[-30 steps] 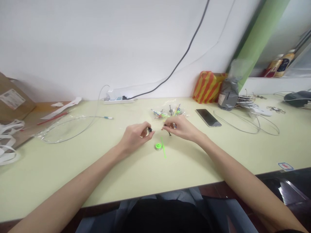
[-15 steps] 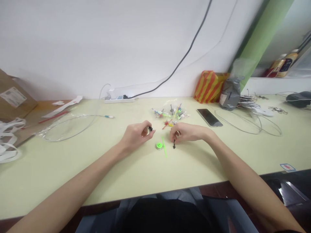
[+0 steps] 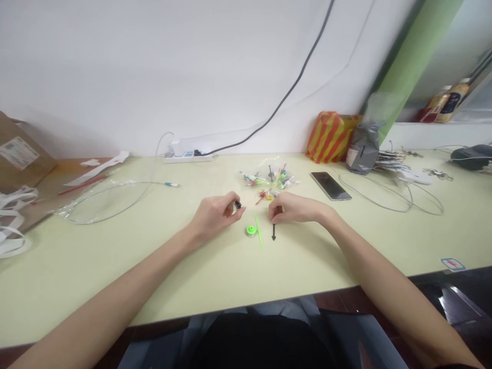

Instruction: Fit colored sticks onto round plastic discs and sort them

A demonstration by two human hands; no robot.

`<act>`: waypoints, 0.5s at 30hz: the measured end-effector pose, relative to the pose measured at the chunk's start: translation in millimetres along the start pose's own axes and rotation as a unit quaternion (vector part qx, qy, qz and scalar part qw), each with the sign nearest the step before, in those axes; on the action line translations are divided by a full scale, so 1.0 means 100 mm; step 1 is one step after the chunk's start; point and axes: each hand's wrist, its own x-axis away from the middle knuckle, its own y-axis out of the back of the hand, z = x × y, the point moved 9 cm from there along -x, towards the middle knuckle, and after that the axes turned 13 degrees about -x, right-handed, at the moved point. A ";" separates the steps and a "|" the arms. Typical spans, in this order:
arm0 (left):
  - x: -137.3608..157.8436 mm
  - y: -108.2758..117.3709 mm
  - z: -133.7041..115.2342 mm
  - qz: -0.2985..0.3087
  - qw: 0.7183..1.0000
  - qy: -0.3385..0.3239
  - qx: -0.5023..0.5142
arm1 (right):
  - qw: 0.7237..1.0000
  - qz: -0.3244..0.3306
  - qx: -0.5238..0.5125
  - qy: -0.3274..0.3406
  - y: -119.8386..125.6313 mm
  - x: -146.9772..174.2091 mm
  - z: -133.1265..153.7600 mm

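Note:
My left hand (image 3: 218,211) pinches a small black part (image 3: 238,205) between thumb and forefinger, mostly hidden by the fingers. To the right, my right hand (image 3: 286,207) is closed, its fingertips low over the table at the upper end of a thin black stick with an arrow tip (image 3: 273,233). The tip points toward me. Between the hands lie a bright green round piece with a clear base (image 3: 251,230) and a slim green stick (image 3: 259,233) beside it. Just behind my right hand are small red and yellow pieces (image 3: 266,195).
Clear bags of colourful small parts (image 3: 269,177) lie farther back. A phone (image 3: 330,185) rests on the right, near a striped bag (image 3: 330,138) and a grey bag (image 3: 363,148). A power strip (image 3: 188,158) stands against the wall; a looped cable (image 3: 142,197) lies left.
The black stick has come down slightly toward me, and more of its length shows below my right fingers. My left hand keeps its pinch on the black part.

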 end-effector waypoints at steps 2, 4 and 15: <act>0.00 -0.01 0.00 0.004 1.000 0.000 0.000 | 1.000 0.011 -0.017 0.019 -0.05 -0.02 0.03; 0.00 -0.01 0.00 0.007 1.000 -0.001 -0.002 | 0.999 0.003 -0.027 0.035 -0.06 -0.03 0.05; -0.01 -0.03 -0.03 0.021 1.000 -0.019 0.006 | 0.998 -0.035 -0.010 0.052 -0.11 -0.12 0.05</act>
